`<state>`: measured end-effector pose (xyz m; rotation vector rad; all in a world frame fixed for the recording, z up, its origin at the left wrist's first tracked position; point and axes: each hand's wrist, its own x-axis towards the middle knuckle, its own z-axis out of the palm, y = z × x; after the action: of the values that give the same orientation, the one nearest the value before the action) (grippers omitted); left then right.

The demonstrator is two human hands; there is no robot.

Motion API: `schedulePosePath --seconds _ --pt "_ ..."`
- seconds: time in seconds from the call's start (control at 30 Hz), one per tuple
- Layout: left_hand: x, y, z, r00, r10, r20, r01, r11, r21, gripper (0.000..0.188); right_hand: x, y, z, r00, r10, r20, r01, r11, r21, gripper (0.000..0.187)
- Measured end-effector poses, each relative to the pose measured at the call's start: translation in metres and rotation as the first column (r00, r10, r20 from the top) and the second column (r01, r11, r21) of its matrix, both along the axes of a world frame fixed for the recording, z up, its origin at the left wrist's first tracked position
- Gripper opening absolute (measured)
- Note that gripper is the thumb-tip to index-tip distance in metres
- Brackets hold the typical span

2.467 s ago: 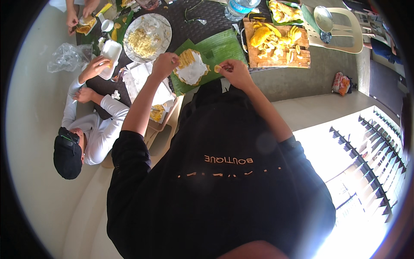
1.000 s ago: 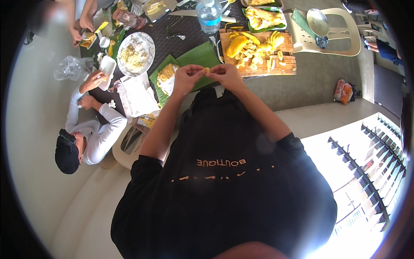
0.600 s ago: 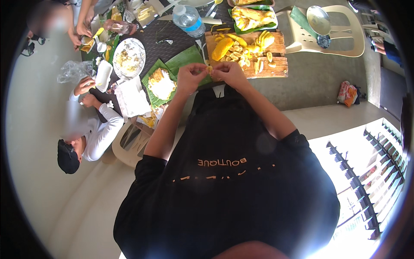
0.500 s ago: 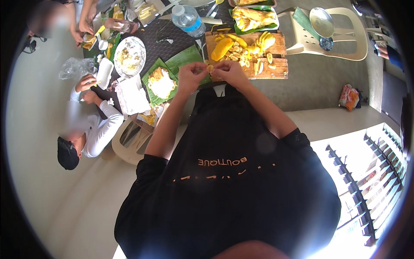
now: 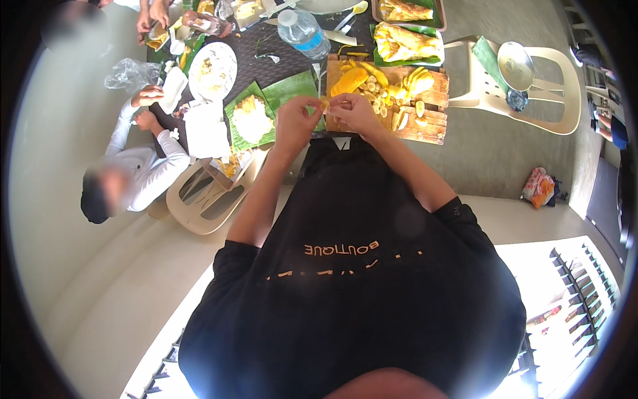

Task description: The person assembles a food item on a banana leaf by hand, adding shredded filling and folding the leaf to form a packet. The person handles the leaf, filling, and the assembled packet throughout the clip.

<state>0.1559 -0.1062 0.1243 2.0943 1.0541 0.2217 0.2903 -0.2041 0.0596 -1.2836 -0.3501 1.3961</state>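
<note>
Both hands meet at the near edge of the table, fingertips pinched. Between them is a small yellow piece (image 5: 324, 106) that looks like a banana slice; my left hand (image 5: 294, 123) and my right hand (image 5: 356, 114) both grip it, and the fingers partly cover it. Just beyond my right hand lies a wooden board (image 5: 435, 128), bearing banana slices (image 5: 380, 105), a yellow mango piece (image 5: 348, 81) and sliced mango (image 5: 419, 81). Left of my left hand, a pale topped food portion (image 5: 252, 121) rests on a banana leaf (image 5: 292, 85).
A water bottle (image 5: 304, 33) stands behind the board. Leaf-lined trays hold wrapped food (image 5: 407, 43) at the back. A foil-like plate (image 5: 212, 72) lies left. One co-worker in white sleeves (image 5: 173, 158) sits at left. A plastic chair (image 5: 561, 106) at right holds a metal bowl (image 5: 516, 65).
The view has shifted, so the table things appear slightly lower and further right. My hands stay together with the small yellow piece. The seated co-worker's head has turned.
</note>
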Motion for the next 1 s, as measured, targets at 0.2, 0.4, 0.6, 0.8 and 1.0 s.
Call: schedulePosePath --seconds 0.2,0.4,0.6,0.8,1.0 --pt "0.004 0.008 0.004 0.999 0.015 -0.052 -0.021 0.991 -0.132 0.022 0.005 0.008 -0.006 0.998 0.055 -0.01 -0.055 0.997 0.06 0.026" --pt "-0.011 0.018 0.0 0.997 0.078 -0.024 -0.081 0.969 -0.233 0.021 -0.005 0.019 -0.002 0.997 0.08 -0.006 -0.08 0.996 0.025 0.025" --pt "-0.053 0.043 -0.005 0.967 0.234 0.097 -0.175 0.894 -0.412 0.018 -0.037 0.04 -0.008 0.993 0.072 -0.091 -0.074 0.997 -0.01 0.024" --pt "-0.146 0.121 -0.033 0.93 0.356 0.092 -0.298 0.876 -0.38 0.017 -0.074 0.067 -0.009 0.992 0.101 -0.077 -0.107 0.991 -0.078 0.024" --pt "-0.204 0.199 -0.101 0.993 0.074 -0.097 -0.099 0.952 -0.29 0.02 -0.124 0.078 -0.004 0.998 -0.03 -0.055 0.022 0.99 -0.138 0.025"
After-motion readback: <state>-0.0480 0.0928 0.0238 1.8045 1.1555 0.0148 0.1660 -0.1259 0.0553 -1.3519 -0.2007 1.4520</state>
